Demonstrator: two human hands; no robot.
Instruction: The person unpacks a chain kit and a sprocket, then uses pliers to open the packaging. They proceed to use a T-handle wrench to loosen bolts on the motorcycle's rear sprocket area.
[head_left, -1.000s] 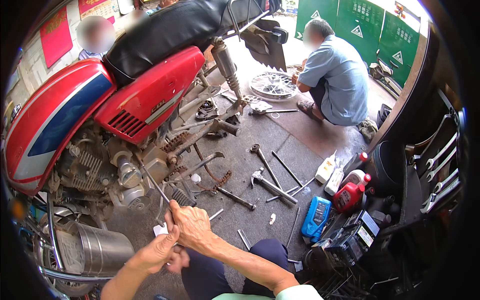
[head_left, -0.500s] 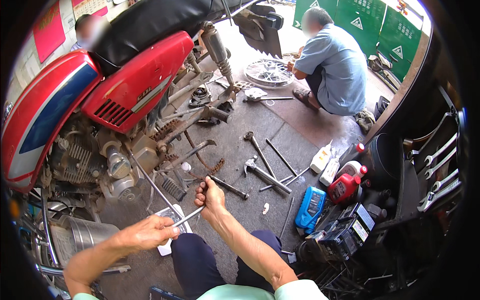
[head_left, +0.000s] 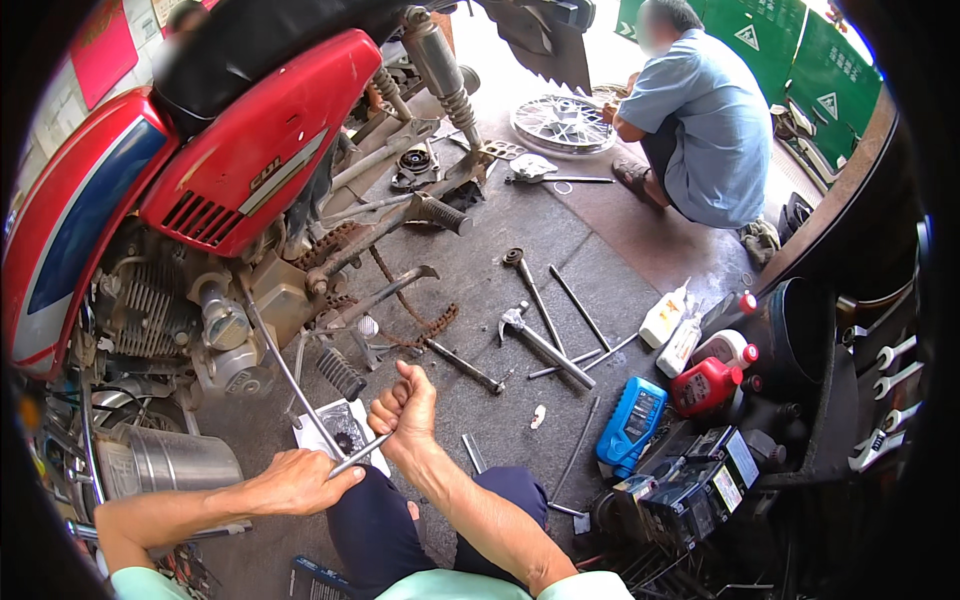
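Both my hands hold a long metal T-handle wrench (head_left: 293, 378). Its thin shaft slants from the motorcycle's engine (head_left: 228, 345) down to a short crossbar between my hands. My left hand (head_left: 298, 482) is closed around the crossbar's left end, thumb along it. At the other end my right hand (head_left: 403, 408) makes a fist, the bar showing at its lower edge. Where the shaft's far tip meets the engine is hard to see. Under the wrench lies a white tray or sheet (head_left: 318, 432) with a small dark part on it, partly hidden by the bar.
A claw hammer (head_left: 545, 345), ratchet (head_left: 535, 295) and loose bars lie on the floor ahead. At right are a blue bottle (head_left: 632, 425), red bottle (head_left: 705, 385), boxed battery (head_left: 700, 485) and hanging wrenches (head_left: 890, 385). A co-worker (head_left: 705, 130) squats by a spoked wheel (head_left: 563, 125).
My right hand has drawn back slightly toward me and to the left, and the crossbar has swung a little. The view has shifted. Both hands keep their grip.
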